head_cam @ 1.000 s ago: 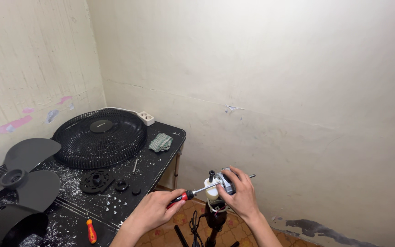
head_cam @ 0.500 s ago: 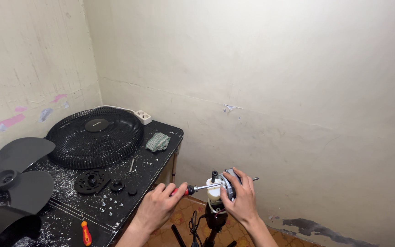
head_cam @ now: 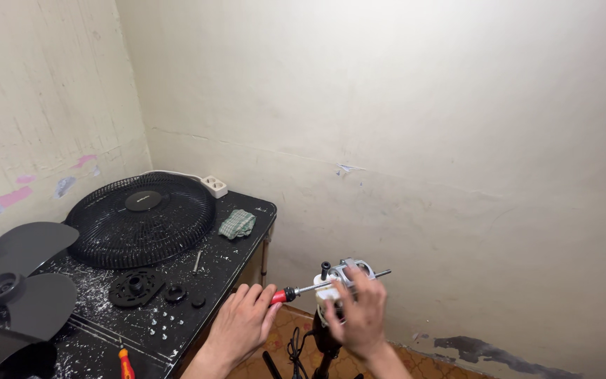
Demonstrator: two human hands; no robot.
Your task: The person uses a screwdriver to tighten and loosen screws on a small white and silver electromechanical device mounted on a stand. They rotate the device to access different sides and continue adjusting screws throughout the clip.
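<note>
My left hand (head_cam: 241, 323) grips the red handle of a screwdriver (head_cam: 296, 292), whose shaft points right into a fan motor (head_cam: 344, 275). The motor is a metal and white block on top of a black stand (head_cam: 325, 344), with a thin shaft sticking out to its right. My right hand (head_cam: 360, 314) is wrapped around the front of the motor and covers much of it. Both hands are low in the view, just right of a black table (head_cam: 177, 330).
On the black table lie a round black fan grille (head_cam: 138, 217), grey fan blades (head_cam: 15, 281), a black round plate (head_cam: 135, 286), small black caps, loose screws, a green cloth (head_cam: 237, 223), a white power strip (head_cam: 213, 185) and an orange-handled tool (head_cam: 126, 363). Bare walls close in behind.
My left hand slid forward along the screwdriver toward the motor. My view shifted a little, so the table sits further left and lower. My right hand stayed on the motor.
</note>
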